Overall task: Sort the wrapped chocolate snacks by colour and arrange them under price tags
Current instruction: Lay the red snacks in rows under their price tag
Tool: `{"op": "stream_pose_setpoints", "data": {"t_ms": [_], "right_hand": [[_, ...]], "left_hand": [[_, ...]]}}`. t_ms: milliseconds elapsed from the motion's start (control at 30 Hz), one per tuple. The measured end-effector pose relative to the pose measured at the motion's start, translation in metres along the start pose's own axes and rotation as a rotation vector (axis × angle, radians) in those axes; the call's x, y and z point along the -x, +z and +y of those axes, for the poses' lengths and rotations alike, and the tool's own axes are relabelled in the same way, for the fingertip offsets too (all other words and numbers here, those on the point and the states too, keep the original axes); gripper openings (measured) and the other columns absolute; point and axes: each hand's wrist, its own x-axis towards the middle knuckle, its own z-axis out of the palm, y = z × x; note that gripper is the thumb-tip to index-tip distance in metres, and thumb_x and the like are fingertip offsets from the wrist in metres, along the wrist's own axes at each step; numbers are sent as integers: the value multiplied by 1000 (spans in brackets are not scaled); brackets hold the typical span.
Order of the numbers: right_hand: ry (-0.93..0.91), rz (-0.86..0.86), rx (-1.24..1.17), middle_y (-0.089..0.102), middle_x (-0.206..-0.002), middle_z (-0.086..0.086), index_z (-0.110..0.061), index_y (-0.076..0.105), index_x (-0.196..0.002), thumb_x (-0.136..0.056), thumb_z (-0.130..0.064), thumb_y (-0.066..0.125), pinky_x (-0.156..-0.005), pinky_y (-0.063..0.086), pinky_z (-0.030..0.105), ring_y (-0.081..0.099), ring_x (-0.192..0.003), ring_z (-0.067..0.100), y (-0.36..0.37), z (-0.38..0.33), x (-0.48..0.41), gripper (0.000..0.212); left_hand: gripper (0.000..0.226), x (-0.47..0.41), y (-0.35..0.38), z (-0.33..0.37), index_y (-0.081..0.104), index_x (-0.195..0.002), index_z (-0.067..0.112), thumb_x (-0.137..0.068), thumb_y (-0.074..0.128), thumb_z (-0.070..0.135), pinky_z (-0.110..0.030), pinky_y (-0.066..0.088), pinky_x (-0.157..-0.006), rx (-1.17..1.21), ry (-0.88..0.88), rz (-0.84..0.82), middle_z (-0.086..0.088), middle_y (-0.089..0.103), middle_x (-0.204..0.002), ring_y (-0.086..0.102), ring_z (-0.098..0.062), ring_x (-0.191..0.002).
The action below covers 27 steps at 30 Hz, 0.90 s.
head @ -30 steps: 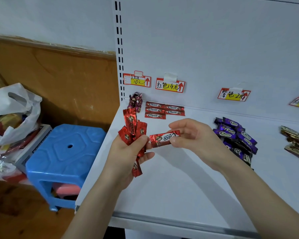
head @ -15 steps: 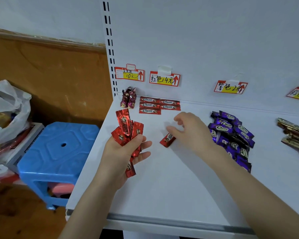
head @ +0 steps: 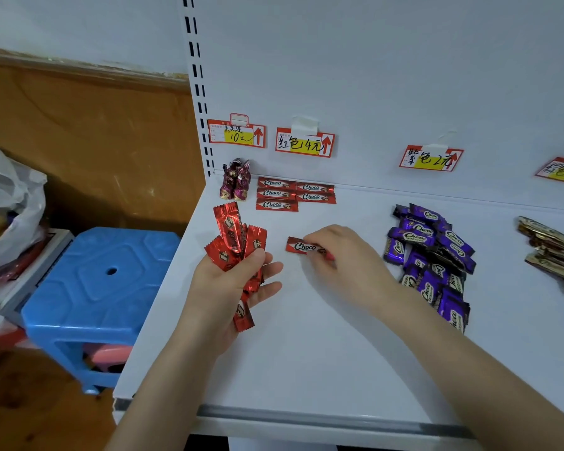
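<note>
My left hand (head: 232,288) grips a bunch of red wrapped chocolate snacks (head: 233,242) fanned upward above the white shelf (head: 306,353). My right hand (head: 342,258) pinches one red Choco bar (head: 302,246) lying label-up on the shelf, its right end hidden under my fingers. Several red Choco bars (head: 293,194) lie in neat rows under the red price tag (head: 304,143). A loose pile of purple Choco bars (head: 433,255) sits below the purple price tag (head: 430,157).
Dark foil-wrapped sweets (head: 235,180) stand under the leftmost tag (head: 236,133). Gold-brown bars (head: 551,252) lie at the far right under another tag (head: 562,170). A blue plastic stool (head: 88,288) and a white plastic bag (head: 10,203) stand left of the shelf.
My right hand drew one red bar from the left hand's bunch, lowered it to the shelf and turned it flat with the label facing up. The left hand kept holding its bunch.
</note>
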Motion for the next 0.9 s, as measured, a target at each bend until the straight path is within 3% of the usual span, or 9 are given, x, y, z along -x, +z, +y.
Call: {"op": "stream_pose_setpoints", "data": {"t_ms": [67, 167, 400, 633, 900], "right_hand": [[-42, 19, 58, 62, -102, -4, -21, 68, -103, -93, -26, 49, -78, 42, 32, 51, -99, 19, 7, -2, 5, 22], [35, 45, 138, 62, -107, -3, -20, 68, -106, -94, -28, 46, -78, 41, 32, 51, -103, 22, 4, 7, -3, 27], [-7, -48, 144, 59, -110, 9, -4, 60, -113, -95, -16, 42, -89, 38, 36, 52, -105, 27, 0, 22, -20, 28], [30, -58, 187, 52, -125, 5, -8, 54, -119, -97, -23, 38, -94, 36, 38, 44, -118, 24, 7, 24, -38, 32], [24, -31, 181, 52, -127, 4, -9, 55, -120, -96, -27, 41, -95, 36, 38, 45, -116, 25, 14, 28, -39, 33]], "left_hand": [[7, 0, 1, 0, 62, -92, 15, -87, 60, 11, -24, 54, -50, 6, -1, -2, 0, 72, -70, 72, -17, -71], [6, -1, 1, 1, 63, -92, 15, -87, 61, 12, -25, 55, -50, 20, -11, 0, -3, 71, -76, 72, -18, -71], [8, -2, 6, 4, 63, -94, 13, -91, 56, 14, -27, 55, -50, 92, -37, -13, -6, 72, -74, 72, -19, -71], [8, -4, 7, 3, 62, -94, 16, -92, 54, 14, -27, 55, -50, 83, -49, -12, -4, 73, -75, 72, -19, -73], [8, -5, 7, 0, 62, -92, 15, -92, 54, 13, -27, 56, -50, 85, -71, -4, -4, 73, -73, 72, -19, -71]]}}
